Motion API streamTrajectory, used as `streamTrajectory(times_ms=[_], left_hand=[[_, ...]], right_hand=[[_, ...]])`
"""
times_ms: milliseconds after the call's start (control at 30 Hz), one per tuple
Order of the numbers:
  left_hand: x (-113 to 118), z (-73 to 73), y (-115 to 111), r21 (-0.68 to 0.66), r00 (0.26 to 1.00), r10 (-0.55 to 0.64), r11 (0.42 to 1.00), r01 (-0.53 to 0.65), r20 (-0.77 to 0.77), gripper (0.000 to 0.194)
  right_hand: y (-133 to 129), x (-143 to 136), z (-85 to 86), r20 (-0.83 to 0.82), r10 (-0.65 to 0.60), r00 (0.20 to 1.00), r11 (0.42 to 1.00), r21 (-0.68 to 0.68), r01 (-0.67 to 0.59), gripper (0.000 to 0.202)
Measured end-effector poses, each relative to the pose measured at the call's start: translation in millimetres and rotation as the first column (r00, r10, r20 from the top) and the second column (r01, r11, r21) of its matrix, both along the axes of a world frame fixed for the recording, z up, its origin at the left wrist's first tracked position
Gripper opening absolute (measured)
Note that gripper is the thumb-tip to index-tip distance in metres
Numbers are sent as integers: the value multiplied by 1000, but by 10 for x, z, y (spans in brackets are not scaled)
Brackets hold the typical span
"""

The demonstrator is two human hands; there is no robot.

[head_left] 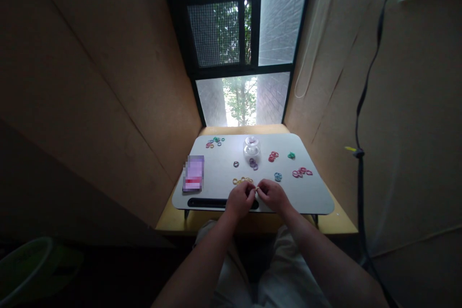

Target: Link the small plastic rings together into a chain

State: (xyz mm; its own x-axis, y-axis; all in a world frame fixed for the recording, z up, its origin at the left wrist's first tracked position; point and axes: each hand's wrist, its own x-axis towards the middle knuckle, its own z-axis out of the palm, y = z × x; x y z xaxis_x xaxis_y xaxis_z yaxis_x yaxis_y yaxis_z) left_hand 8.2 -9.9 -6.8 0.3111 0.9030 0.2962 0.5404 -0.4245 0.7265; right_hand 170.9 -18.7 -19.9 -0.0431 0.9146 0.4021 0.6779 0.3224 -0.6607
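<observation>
My left hand and my right hand meet over the front of a white lap table. Their fingertips pinch a small yellow band, mostly covered by the fingers. Just behind my left hand lie several yellow bands. A cluster of blue bands is close to my right hand. Farther back are purple bands, a dark band, red bands, green bands and pink bands. A mixed-colour group sits at the back left.
A clear round jar stands near the table's back. On the left lies a phone with a blurred screen. A black slot runs along the front edge. Walls flank both sides, a cable hangs right, and a window is ahead.
</observation>
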Motion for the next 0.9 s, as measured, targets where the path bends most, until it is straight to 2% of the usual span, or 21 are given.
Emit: streamTrajectory(times_ms=[600, 900], left_hand=[[-12, -38, 21, 18, 996, -77, 997, 76, 39, 19], [-11, -21, 20, -3, 999, -35, 999, 35, -19, 13]], right_hand=[[13, 19, -22, 16, 8, 1000, 1000, 0, -8, 16], [-11, 15, -11, 3, 29, 1000, 999, 21, -29, 7]])
